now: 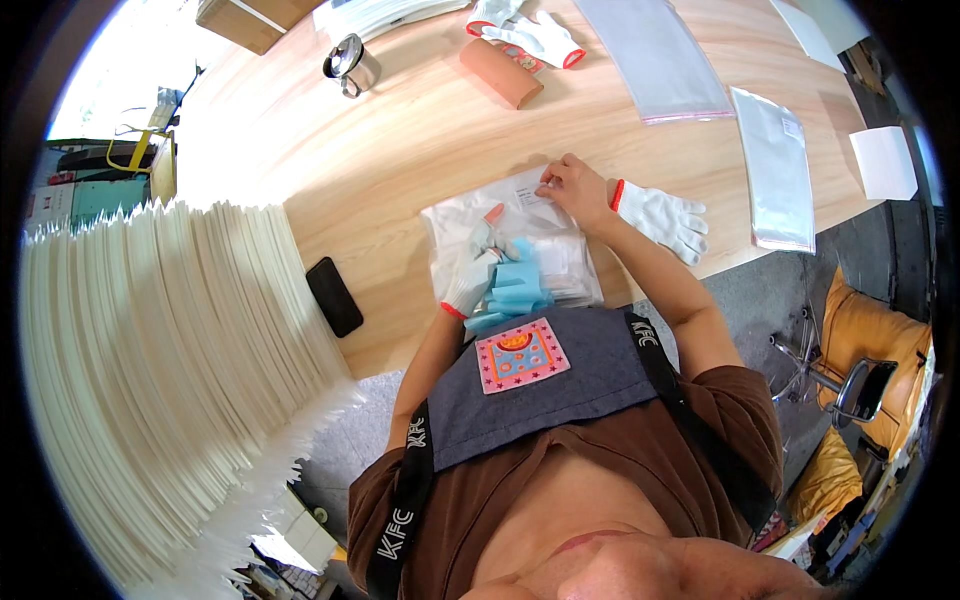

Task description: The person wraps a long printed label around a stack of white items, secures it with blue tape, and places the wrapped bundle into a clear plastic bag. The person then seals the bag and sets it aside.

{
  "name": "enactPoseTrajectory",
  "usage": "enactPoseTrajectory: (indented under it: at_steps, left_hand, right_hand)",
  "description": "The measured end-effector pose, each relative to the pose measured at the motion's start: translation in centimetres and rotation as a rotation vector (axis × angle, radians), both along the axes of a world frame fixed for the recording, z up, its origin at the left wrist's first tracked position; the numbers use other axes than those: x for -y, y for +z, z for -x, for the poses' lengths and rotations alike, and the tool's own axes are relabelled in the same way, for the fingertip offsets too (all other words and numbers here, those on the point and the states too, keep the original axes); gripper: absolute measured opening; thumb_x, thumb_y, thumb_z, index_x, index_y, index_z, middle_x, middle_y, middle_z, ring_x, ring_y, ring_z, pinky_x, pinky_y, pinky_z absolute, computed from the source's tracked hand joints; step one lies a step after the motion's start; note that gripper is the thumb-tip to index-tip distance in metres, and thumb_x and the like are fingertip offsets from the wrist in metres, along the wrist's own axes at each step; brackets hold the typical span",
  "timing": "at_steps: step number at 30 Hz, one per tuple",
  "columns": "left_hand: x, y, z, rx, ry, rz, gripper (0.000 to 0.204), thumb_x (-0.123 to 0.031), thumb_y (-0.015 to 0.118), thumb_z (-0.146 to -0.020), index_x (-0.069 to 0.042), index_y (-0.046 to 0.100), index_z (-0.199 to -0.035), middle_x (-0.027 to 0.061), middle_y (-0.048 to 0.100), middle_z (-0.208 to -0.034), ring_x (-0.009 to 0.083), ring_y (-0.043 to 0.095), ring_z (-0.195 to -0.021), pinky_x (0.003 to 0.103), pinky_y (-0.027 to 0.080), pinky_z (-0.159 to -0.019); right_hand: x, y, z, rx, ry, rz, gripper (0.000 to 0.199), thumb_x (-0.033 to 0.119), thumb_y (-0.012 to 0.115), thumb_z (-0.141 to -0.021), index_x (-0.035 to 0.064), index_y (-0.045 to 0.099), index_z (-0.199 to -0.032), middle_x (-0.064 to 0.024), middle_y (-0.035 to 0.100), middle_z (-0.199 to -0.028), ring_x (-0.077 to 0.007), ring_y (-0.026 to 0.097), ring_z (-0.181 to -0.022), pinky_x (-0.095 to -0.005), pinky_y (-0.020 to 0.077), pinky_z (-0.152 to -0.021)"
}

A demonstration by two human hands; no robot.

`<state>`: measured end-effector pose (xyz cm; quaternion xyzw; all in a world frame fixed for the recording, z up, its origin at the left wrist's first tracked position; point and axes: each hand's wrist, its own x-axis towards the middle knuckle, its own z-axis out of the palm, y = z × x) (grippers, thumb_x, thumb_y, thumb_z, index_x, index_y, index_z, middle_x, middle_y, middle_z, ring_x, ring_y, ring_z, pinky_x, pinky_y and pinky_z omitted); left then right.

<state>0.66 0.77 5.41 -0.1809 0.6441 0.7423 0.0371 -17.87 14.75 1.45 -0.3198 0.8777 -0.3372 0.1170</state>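
Observation:
My left hand [472,272] wears a white knit glove with a red cuff and rests on a stack of clear plastic bags [520,245] holding white goods, close to a bundle of light blue cloth [515,290] at the table's near edge. My bare right hand [575,190] pinches the far edge of the top bag, where a white label sits. A loose white glove [665,220] lies just right of that wrist.
A black phone [334,296] lies left of the bags. Farther back stand a metal lidded cup [350,65], a brown pouch [500,72] and more white gloves [530,32]. Clear flat bags [660,60] [780,170] and white sheets [882,162] lie right. A tall pile of white sheets [170,370] fills the left.

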Motion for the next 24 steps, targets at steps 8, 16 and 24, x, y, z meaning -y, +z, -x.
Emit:
enactPoseTrajectory:
  at_steps: [8, 16, 24]
  left_hand:
    - [0.5, -2.5, -0.1, -0.071, -0.025, 0.043, 0.067, 0.001, 0.039, -0.076, -0.005, 0.032, -0.143, 0.0046, 0.060, -0.083, 0.0097, 0.050, -0.075, 0.021, 0.039, -0.075]
    - [0.5, -2.1, 0.0, -0.050, -0.048, 0.023, 0.068, -0.011, 0.044, -0.078, 0.003, 0.026, -0.142, 0.0016, 0.059, -0.083, 0.0086, 0.052, -0.079, 0.021, 0.039, -0.081]
    - [0.3, -1.4, -0.2, -0.043, -0.025, 0.010, 0.064, -0.009, 0.044, -0.080, 0.002, 0.030, -0.141, 0.0016, 0.059, -0.084, 0.0084, 0.051, -0.079, 0.020, 0.040, -0.078]
  right_hand:
    - [-1.4, -0.2, -1.6, 0.143, -0.025, 0.281, 0.035, 0.018, 0.078, -0.067, 0.0123, 0.065, -0.100, -0.0111, 0.057, -0.113, -0.0247, 0.061, -0.079, -0.0345, 0.0517, -0.073]
    - [-1.8, -1.0, -0.3, 0.582, -0.109, 0.425, 0.042, 0.012, 0.076, -0.074, 0.0031, 0.059, -0.111, -0.0117, 0.063, -0.094, -0.0103, 0.058, -0.069, -0.0244, 0.0492, -0.063]
    - [-1.0, -0.4, -0.4, 0.568, -0.112, 0.349, 0.015, 0.012, 0.068, -0.083, -0.0020, 0.067, -0.087, -0.0045, 0.064, -0.075, -0.0079, 0.056, -0.067, -0.0218, 0.0440, -0.060]
